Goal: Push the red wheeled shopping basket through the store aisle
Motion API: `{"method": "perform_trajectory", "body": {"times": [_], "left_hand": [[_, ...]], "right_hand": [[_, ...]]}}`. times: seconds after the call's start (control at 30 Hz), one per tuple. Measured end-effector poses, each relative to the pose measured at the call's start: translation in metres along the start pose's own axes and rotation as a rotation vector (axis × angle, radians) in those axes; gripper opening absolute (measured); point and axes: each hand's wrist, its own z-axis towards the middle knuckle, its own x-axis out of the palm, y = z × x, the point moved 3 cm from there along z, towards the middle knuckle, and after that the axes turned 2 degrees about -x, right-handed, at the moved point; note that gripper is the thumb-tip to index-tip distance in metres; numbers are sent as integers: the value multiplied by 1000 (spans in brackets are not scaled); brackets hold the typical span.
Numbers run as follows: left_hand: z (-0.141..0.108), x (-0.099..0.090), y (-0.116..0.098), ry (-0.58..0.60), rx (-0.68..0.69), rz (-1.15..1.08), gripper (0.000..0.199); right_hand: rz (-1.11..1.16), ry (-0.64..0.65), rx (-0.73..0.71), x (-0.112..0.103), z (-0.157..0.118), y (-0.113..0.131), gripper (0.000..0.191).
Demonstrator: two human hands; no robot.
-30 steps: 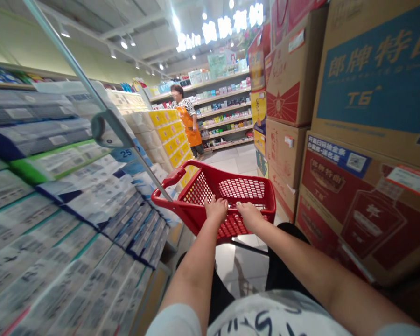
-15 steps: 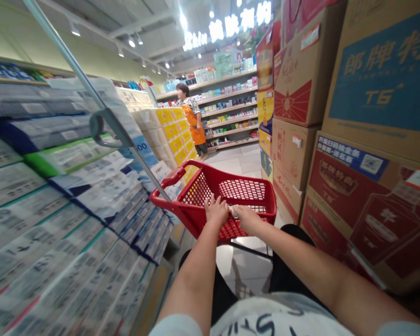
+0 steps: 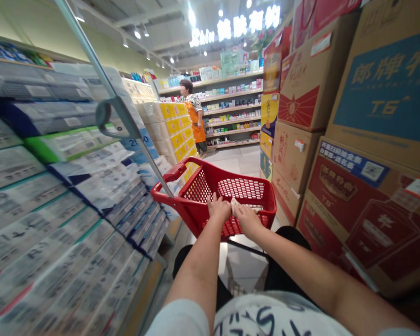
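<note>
Left hand [image 3: 220, 206]: grip loose, fingers spread over the red shopping cart's [image 3: 191, 218] near rim. Right hand [image 3: 248, 220]: grip pinching a pale wad [image 3: 234, 203] at that rim. Judgement: left best braces; wad wants light, even pressure.

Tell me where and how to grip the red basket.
Probably by the near rim of the red basket, palms down from the camera side: that long edge faces upward and toward the camera, with the left hand and right hand at it.
</note>
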Motion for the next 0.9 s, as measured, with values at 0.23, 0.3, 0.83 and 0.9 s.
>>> {"method": "perform_trajectory", "body": {"times": [0.23, 0.3, 0.83, 0.9], "left_hand": [[-1, 0, 0, -18, 10, 12, 48], [-1, 1, 1, -8, 5, 18, 48], [0, 1, 1, 14, 13, -6, 52], [0, 0, 1, 21, 10, 6, 52]], "right_hand": [[95, -19, -6, -15, 1, -3, 60], [74, -30, -34, -12, 2, -1, 59], [21, -121, -607, 21, -31, -26, 52], [7, -98, -640, 21, -32, -31, 50]]}}
